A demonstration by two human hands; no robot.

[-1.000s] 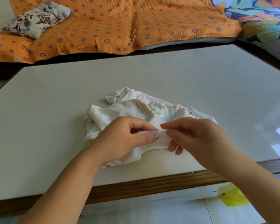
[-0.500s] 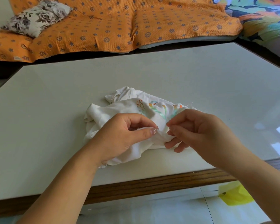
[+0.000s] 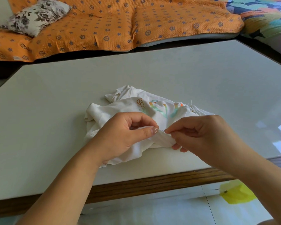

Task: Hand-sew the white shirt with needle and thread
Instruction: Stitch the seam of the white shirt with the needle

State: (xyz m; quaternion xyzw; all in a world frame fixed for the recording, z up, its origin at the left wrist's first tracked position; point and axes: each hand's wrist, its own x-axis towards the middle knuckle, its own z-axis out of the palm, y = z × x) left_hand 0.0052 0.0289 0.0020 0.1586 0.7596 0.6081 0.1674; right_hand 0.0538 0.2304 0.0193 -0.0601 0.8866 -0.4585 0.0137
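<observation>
Since a second ago the right hand [image 3: 206,137] had drawn its forefinger in from a straighter reach to a tight curl against the thumb, and a short sliver of needle [image 3: 162,131] now showed at its fingertips. The left hand [image 3: 125,135] had barely shifted.

The white shirt [image 3: 120,108] lay crumpled on the table [image 3: 55,111], with both hands over the shirt's near side. The left hand pinched a raised fold [image 3: 162,139] of the shirt's near hem between thumb and curled fingers and held it up off the rest of the cloth. The right hand was closed on the needle, thumb and forefinger pressed together around it, with its lower fingers tucked under the same fold.

The needle lay roughly level, along the line between the two hands, its visible end pointing leftward toward the left thumb, just beside the nail. It sat at the crest of the fold, close over the cloth; whether it had already entered the shirt could not be told. The thread was too fine to make out.

By my judgement a stitch was in hand, and the next move would turn on that line. The needle would have to travel along its own length, either onward through the fold toward the left thumb or back out to the right. The right hand was the one to drive it, while the left kept the fold taut and its thumb clear of the point.
</observation>
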